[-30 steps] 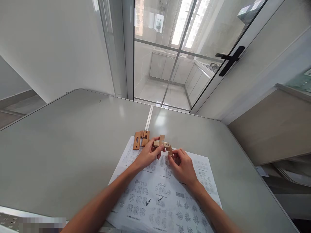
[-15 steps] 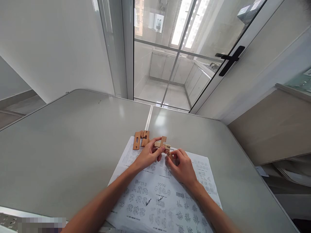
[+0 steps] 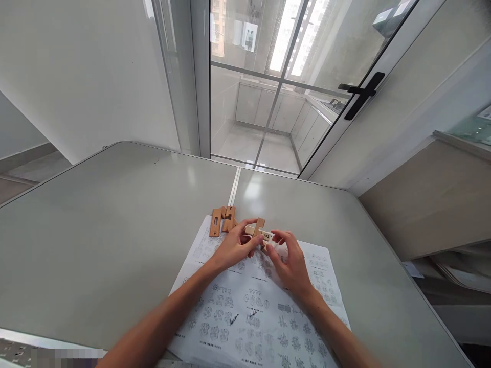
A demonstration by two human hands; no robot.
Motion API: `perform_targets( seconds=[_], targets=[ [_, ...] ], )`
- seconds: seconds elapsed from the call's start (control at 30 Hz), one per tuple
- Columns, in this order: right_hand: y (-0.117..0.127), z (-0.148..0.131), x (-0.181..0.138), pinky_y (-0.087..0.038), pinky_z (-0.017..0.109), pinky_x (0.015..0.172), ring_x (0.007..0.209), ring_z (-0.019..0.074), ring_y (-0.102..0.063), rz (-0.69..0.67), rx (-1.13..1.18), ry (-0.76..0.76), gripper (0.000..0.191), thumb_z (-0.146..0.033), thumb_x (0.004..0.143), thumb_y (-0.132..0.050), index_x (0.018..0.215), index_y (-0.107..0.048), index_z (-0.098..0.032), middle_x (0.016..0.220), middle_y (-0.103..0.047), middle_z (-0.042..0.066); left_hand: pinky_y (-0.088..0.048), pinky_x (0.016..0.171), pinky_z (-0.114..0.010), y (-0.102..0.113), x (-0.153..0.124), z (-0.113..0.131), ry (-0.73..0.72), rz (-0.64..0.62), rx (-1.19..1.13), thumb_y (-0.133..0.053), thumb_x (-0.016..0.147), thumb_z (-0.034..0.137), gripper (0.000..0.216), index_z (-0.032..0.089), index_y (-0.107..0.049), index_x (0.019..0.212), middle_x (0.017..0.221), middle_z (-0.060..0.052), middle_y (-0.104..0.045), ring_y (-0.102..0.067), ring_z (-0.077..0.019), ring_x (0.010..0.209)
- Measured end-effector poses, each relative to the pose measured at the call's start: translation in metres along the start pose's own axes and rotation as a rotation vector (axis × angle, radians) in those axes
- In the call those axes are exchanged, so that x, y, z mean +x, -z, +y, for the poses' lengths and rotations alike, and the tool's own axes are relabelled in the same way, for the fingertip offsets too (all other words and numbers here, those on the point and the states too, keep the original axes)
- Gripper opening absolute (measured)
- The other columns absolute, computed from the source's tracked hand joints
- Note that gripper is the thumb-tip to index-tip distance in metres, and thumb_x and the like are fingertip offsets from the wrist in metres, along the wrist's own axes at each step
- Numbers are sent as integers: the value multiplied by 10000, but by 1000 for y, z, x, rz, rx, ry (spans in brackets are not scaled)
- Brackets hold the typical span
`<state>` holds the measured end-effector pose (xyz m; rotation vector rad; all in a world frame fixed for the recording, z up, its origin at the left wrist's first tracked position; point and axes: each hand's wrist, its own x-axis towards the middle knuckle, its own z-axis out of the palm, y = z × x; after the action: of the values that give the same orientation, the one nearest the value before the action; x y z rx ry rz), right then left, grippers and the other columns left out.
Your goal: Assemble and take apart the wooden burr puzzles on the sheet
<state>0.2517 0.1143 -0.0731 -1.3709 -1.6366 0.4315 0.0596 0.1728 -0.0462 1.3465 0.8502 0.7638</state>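
My left hand [image 3: 238, 242] is closed around several wooden puzzle pieces fitted crosswise. One is a pale wooden puzzle piece [image 3: 266, 235] marked with a 3; a browner wooden puzzle piece [image 3: 259, 225] stands up across it. Below them a third brown end shows, partly hidden by my fingers. Just to the right is my right hand [image 3: 290, 259], its thumb and index finger apart around the near end of the pieces. The thumb tip is close to the lower piece; whether it touches cannot be made out.
Beyond my left hand lie loose wooden puzzle pieces [image 3: 229, 220], one a slotted wooden piece [image 3: 215, 223] marked 2. Under my hands a printed diagram sheet [image 3: 255, 286] is spread on the grey table [image 3: 115, 230]. A glass door [image 3: 264, 102] stands behind the table.
My right fingers have loosened from the brown piece and spread apart. The held pieces have tilted slightly in my left hand, which keeps its grip.
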Motion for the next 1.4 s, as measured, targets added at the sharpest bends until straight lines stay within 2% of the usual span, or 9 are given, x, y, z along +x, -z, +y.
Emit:
perform_targets(
  seconds=[0.1, 0.23, 0.53, 0.97, 1.1, 1.3, 1.4],
  targets=[
    [0, -1, -1, -533, 415, 872, 951, 245, -635, -14, 50, 12, 271, -388, 1049, -559, 1276, -622, -252, 1037, -668, 67, -451, 579, -257, -1, -1, 2, -14, -30, -11, -738, 899, 561, 697, 181, -527, 1444, 673, 43, -626, -568, -127, 584],
    [0, 0, -2, -538, 412, 851, 933, 245, -649, -27, 55, 27, 218, -386, 1059, -559, 1197, -662, -252, 1058, -707, 78, -483, 571, -256, -1, -2, 0, -33, -91, -6, -745, 893, 558, 670, 203, -559, 1430, 748, 24, -666, -603, -121, 575],
    [1, 1, -3, -541, 384, 803, 906, 235, -662, 3, 98, 37, 203, -391, 1053, -574, 1169, -665, -251, 1021, -708, 62, -511, 498, -235, 3, 0, -2, -10, -190, -28, -724, 930, 543, 696, 220, -495, 1503, 768, 9, -714, -638, -122, 527],
    [2, -3, -4, -550, 400, 840, 942, 248, -695, -19, 153, 6, 187, -402, 1060, -555, 1147, -638, -259, 1039, -722, 67, -507, 460, -216, 5, 1, -1, -13, -237, -68, -730, 931, 535, 714, 218, -473, 1516, 726, 14, -704, -658, -126, 478],
    [0, -3, -4, -545, 393, 861, 982, 251, -694, -4, 180, 0, 174, -403, 1051, -574, 1115, -638, -255, 1069, -723, 72, -501, 444, -211, 4, 1, -3, -18, -227, -54, -717, 938, 538, 692, 234, -468, 1507, 810, -6, -730, -658, -119, 476],
    [0, 2, -4, -527, 352, 758, 810, 218, -661, 7, 217, -143, 284, -493, 1067, -511, 1021, -620, -235, 911, -714, 42, -509, 451, -216, -3, -4, -4, -47, -191, 3, -718, 945, 503, 592, 276, -503, 1448, 1010, -38, -754, -677, -107, 499],
    [0, 4, -3, -531, 366, 828, 906, 235, -677, 39, 247, -217, 313, -521, 1054, -536, 1064, -641, -227, 989, -736, 64, -512, 458, -219, -6, -6, -4, -57, -218, 25, -708, 950, 503, 569, 274, -508, 1431, 1034, -45, -759, -676, -108, 511]
  ],
)
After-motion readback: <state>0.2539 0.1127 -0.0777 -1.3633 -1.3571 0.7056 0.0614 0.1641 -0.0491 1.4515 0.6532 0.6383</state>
